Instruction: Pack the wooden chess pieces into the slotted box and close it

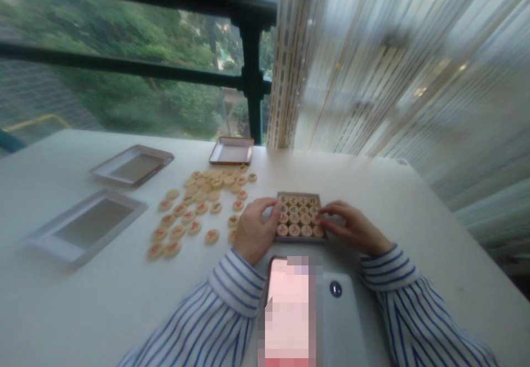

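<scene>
Round pieces (294,218) sit in rows inside the shallow box (300,239) on the table (393,196), flanked by left hand (255,229) and right hand (354,226), both curved, whether pinching I cannot tell, and uneven pressure could jostle the rows askew.

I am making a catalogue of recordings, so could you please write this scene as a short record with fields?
left hand: at the box's left edge
right hand: at the box's right edge
box: open, between the hands
boxed pieces: four rows, dark marks farther, red marks nearer
loose pieces: scattered left of the box, some red-marked
trays: three, two at left, one beyond the loose pieces
phone: nearer than the box, screen pixelated
surface: white table
</scene>
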The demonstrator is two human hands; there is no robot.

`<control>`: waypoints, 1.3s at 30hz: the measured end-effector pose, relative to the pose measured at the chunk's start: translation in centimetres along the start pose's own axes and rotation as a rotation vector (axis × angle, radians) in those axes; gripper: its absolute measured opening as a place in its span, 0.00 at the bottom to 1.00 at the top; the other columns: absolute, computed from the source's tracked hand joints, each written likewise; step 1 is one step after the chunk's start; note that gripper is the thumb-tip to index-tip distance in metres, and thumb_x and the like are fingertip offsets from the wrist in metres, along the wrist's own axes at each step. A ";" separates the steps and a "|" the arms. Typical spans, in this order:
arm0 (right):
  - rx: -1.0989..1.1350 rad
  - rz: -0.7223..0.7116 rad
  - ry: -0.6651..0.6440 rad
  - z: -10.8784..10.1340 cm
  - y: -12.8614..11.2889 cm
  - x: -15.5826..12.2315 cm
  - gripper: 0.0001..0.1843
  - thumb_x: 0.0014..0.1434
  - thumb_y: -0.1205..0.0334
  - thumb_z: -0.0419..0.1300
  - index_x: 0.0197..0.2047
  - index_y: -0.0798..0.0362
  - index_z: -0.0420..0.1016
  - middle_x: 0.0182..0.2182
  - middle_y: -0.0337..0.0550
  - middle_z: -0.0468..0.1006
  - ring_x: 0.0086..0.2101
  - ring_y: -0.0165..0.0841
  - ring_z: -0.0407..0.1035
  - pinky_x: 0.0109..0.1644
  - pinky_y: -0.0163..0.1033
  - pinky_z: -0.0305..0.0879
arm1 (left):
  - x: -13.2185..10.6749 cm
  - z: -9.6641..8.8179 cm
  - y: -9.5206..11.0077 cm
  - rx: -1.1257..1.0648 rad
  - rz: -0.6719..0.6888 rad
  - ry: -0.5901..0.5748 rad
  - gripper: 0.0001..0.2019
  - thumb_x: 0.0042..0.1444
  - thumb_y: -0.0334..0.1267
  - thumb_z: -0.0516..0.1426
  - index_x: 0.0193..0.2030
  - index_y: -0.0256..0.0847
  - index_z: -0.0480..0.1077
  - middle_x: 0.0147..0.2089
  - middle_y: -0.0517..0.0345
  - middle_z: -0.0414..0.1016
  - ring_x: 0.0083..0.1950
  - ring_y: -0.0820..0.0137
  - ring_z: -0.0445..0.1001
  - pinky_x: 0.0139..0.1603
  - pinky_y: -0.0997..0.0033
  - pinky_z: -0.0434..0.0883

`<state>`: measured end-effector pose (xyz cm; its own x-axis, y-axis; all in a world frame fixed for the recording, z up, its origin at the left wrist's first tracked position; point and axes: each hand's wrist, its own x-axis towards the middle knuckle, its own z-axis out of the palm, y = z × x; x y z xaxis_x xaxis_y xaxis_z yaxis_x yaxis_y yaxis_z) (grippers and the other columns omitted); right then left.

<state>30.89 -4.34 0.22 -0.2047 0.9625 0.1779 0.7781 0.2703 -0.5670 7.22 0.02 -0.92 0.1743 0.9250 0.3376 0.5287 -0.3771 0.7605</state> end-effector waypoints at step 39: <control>-0.013 -0.021 -0.136 -1.0 -1.1 -0.7 0.09 0.52 0.59 0.60 0.37 0.50 0.77 0.30 0.42 0.73 0.31 0.30 0.67 0.35 0.36 0.64 | 0.0 0.0 -0.1 -0.001 0.001 0.003 0.13 0.57 0.44 0.50 0.40 0.41 0.71 0.43 0.55 0.76 0.47 0.66 0.71 0.50 0.64 0.67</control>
<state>30.78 -5.33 1.51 -0.2990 0.9510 0.0785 0.7801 0.2909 -0.5539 7.21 0.08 -1.02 0.1717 0.9246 0.3399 0.5277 -0.3777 0.7608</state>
